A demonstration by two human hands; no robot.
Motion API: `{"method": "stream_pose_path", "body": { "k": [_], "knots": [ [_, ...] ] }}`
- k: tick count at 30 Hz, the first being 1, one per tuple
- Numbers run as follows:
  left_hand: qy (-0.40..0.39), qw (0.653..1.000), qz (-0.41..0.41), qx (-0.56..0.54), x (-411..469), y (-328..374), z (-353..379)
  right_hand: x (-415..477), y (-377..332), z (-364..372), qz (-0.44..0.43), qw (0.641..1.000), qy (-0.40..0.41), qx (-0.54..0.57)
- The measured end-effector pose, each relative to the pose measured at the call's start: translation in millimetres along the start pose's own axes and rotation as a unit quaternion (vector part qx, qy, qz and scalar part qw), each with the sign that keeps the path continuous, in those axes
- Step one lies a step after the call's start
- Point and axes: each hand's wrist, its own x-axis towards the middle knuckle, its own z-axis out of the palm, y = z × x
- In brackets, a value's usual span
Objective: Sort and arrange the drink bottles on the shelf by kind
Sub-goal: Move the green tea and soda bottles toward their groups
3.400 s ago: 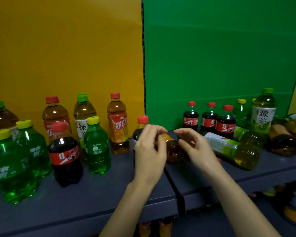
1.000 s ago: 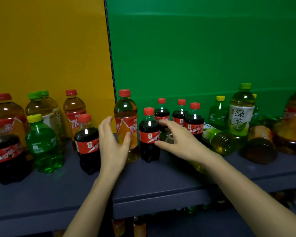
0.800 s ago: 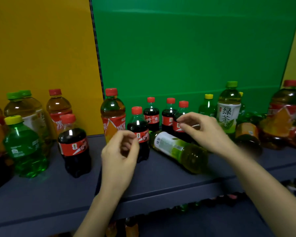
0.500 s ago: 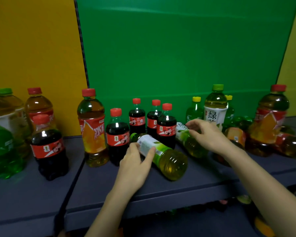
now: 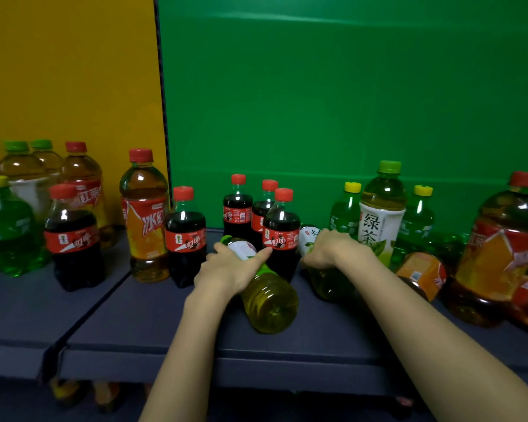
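Five colas stand; two green teas lie.

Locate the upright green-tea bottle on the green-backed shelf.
Head view, right of centre: green-tea bottle stands between two yellow-capped soda bottles, behind the right hand.

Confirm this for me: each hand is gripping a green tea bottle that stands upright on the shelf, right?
Not quite. The left hand and the right hand do each grip a green tea bottle, but the near bottle and the far bottle lie on their sides on the shelf, not upright. The head view shows it.
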Motion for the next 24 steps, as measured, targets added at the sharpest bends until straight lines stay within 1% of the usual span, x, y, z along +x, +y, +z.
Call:
{"method": "stream_pose_path", "body": {
  "k": [3,5,8,12,15,17,21,24],
  "knots": [
    [-0.026,0.999,-0.027,-0.005,5.5,2.2,1.7,5.8,-0.8,4.4,0.024,0.999,-0.027,0.026],
    [-0.036,0.999,-0.034,-0.016,6.9,3.2,0.9,10.6,-1.3,8.5,0.023,0.999,-0.028,0.035],
    [-0.034,0.997,-0.037,-0.061,9.7,1.6,1.3,14.0,-1.7,12.3,0.011,0.999,-0.020,0.046],
    [-0.019,0.997,-0.014,-0.074,7.5,-1.8,1.2,10.4,1.3,12.2,-0.003,0.998,-0.016,0.058],
    [-0.005,0.993,0.013,-0.115,1.6,-4.7,-1.0,5.5,2.9,13.6,-0.012,0.998,-0.004,0.067],
    [-0.005,0.985,0.026,-0.173,-2.3,-9.1,-0.3,0.0,3.4,14.0,-0.019,0.996,0.015,0.083],
    [0.022,0.950,0.070,-0.304,-12.9,-15.7,2.6,-13.9,5.5,15.6,-0.017,0.988,0.065,0.136],
    [0.052,0.928,0.108,-0.354,-17.1,-17.5,5.3,-24.4,7.6,22.3,-0.025,0.975,0.130,0.180]
  ]
}}
